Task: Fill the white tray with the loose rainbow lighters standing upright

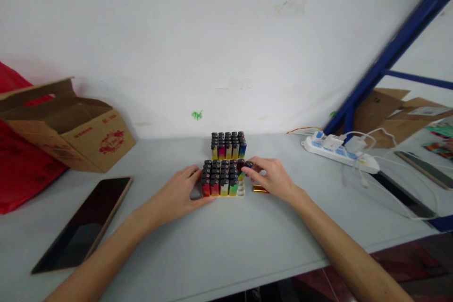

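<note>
Upright lighters with black tops [224,187] stand in rows in a pale tray [241,193]. My left hand [184,189] rests against the tray's left side, its thumb and fingers apart around the near-left corner. At the tray's right column, my right hand [267,174] pinches a lighter with a black top [248,164], held tilted above the near empty slots. Behind stands a second block of upright lighters [228,151]. One golden lighter [260,188] lies on the table below my right hand.
On the left are a dark tablet [83,224], an open cardboard box [95,139] and a red bag [28,170]. A power strip [339,153] with white cables, a dark device [403,193] and a blue metal frame [380,63] are at the right.
</note>
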Demonstrator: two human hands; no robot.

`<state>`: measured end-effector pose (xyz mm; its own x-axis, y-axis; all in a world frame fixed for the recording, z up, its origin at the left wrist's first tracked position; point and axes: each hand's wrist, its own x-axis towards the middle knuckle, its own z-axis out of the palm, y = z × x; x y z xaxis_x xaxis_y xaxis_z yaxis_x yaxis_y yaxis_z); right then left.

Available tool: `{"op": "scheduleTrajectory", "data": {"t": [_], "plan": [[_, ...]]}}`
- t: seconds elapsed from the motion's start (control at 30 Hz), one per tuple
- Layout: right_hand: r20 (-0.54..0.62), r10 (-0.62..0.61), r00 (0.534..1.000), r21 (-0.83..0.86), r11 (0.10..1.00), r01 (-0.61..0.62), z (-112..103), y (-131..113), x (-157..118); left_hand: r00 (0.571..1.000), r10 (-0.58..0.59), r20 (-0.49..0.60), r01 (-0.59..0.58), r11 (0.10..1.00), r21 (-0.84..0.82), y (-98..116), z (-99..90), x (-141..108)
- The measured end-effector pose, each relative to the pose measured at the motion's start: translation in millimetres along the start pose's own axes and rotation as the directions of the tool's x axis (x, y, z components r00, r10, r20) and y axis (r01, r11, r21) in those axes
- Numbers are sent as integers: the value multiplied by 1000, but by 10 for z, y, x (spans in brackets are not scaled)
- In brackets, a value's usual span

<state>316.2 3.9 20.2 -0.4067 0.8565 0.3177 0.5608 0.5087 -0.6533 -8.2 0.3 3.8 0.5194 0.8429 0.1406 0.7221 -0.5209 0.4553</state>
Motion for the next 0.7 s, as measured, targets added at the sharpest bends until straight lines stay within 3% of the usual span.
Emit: {"op": "scheduleTrajectory", "data": {"t": [0.27, 0.47, 0.57, 0.7], "plan": [[139, -57, 989, -38, 997, 63, -72, 99, 14, 1000, 0, -8, 0, 1000, 18, -7, 0, -4], [146, -39, 989, -263, 962, 77, 72, 110, 24, 1000, 9, -18, -8, 1000, 11, -35, 15, -5], [196, -20, 980, -205, 977, 61, 77, 104, 25, 1000, 12, -24, -11, 1000, 18, -54, 22, -8], [183, -11, 983, -91, 995, 28, -90, 100, 19, 1000, -1, -19, 1, 1000, 23, -49, 17, -5]]}}
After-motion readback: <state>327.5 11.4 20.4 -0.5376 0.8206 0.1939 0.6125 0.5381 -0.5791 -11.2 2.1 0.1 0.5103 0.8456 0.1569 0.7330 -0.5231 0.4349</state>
